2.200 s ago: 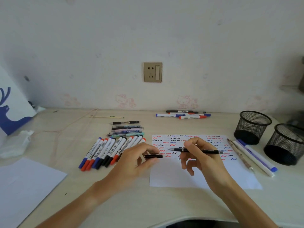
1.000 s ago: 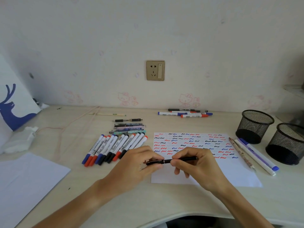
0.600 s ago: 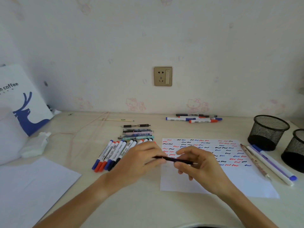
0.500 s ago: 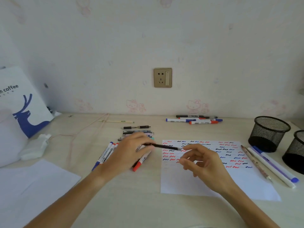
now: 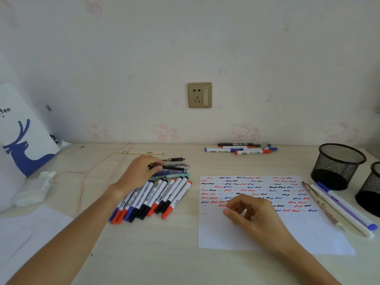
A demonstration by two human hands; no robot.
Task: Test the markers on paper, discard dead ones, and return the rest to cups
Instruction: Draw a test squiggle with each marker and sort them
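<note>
Fingers (image 5: 153,166) of the left hand (image 5: 135,174) pinched a black pen (image 5: 170,167) over the pen stack (image 5: 172,171) at 11 o'clock; a careless set-down could scatter it. Right hand (image 5: 255,214) curled loosely, empty, on the paper (image 5: 308,229).

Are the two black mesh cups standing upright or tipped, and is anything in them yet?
Both mesh cups stand upright, mouths up, at the desk's right. No marker shows above either rim; the nearer one is cut off at the frame edge, so cannot tell fully.
</note>
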